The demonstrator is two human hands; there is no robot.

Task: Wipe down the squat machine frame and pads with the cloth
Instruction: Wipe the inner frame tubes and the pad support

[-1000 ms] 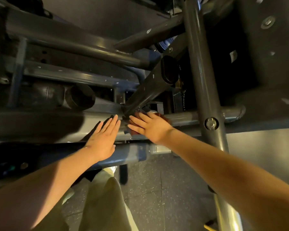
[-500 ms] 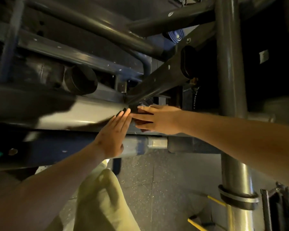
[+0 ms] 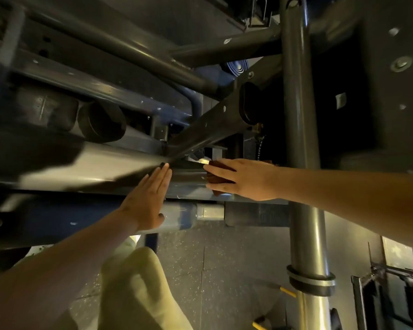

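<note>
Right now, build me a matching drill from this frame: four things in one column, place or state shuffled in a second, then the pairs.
Things:
1 left hand
2 right hand
3 cloth
4 collar ring

Place or state:
A around the upright post, low down
B flat on the horizontal frame tube, holding nothing
C reddish-brown, under a palm
D pressing the cloth onto the tube

Pairs: 1-B; 2-D; 3-C; 4-A

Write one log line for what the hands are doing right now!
step: wipe-down | right hand: presses cloth flat on horizontal bar | left hand: rests flat on same bar
</note>
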